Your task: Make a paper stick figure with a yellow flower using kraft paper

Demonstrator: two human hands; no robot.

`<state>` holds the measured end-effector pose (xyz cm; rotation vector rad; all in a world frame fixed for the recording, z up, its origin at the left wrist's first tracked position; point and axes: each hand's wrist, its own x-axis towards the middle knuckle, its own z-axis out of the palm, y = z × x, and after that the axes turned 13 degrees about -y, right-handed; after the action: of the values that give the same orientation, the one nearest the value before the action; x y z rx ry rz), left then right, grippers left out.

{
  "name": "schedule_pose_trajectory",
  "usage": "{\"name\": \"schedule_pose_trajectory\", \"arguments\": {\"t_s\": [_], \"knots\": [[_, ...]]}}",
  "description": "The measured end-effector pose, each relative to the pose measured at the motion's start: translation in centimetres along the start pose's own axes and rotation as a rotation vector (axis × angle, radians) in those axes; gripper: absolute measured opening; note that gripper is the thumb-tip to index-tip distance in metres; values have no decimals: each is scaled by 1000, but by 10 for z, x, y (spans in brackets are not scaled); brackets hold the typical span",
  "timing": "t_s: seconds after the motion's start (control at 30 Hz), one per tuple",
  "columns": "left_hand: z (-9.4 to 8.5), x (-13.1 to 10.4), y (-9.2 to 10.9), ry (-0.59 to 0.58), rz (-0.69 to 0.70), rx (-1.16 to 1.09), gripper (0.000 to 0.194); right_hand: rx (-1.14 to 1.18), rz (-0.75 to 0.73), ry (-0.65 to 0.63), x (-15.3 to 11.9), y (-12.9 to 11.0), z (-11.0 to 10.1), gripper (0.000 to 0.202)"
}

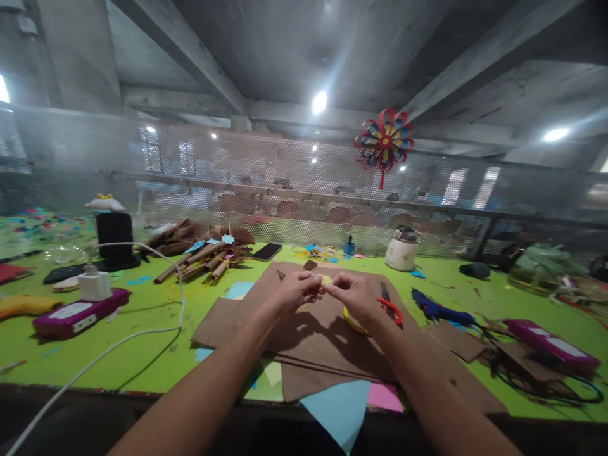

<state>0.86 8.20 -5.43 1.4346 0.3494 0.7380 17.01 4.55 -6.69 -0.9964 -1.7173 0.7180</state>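
Note:
My left hand [299, 291] and my right hand [354, 294] meet above a stack of brown paper sheets [327, 348]. Their fingertips pinch a small pale yellow piece [326, 280], seemingly paper, from both sides; its exact shape is too small to make out. Beyond my left fingers a folded brown strip [310, 265] sticks up. Beside my right wrist lie orange-red handled scissors [393, 310]. A yellow curved object [354, 322] is partly hidden under the right hand. Light blue paper [339, 411] and pink paper [386, 397] poke out at the table's front edge.
Rolled brown paper bundles [204, 253] and a phone [267, 251] lie behind on the left. A glue gun [441, 308] with its cable and a purple power strip [551, 345] are at right. A white cable [182, 297] crosses the left side. A white jar [401, 249] stands behind.

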Motion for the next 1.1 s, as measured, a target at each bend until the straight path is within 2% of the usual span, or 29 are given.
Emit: {"name": "schedule_pose_trajectory", "arguments": {"t_s": [0.23, 0.4, 0.5, 0.63, 0.9, 1.1], "knots": [[5, -2, 2, -56, -47, -47, 32, 14, -13, -10, 0, -2, -2, 27], [11, -4, 5, -6, -124, 19, 39, -201, -2, 47, 0, -2, -2, 26], [13, -5, 5, 12, -118, 78, 32, -302, -6, 62, -1, -2, 0, 25], [12, -5, 4, -18, -86, 90, 24, -221, 12, 51, -1, 0, 1, 24], [11, -9, 11, -105, -45, -140, 23, 19, -31, -7, -1, -6, -4, 35], [4, -6, 7, -89, -106, -270, 16, -226, -117, 32, -2, -3, -3, 32]]}}
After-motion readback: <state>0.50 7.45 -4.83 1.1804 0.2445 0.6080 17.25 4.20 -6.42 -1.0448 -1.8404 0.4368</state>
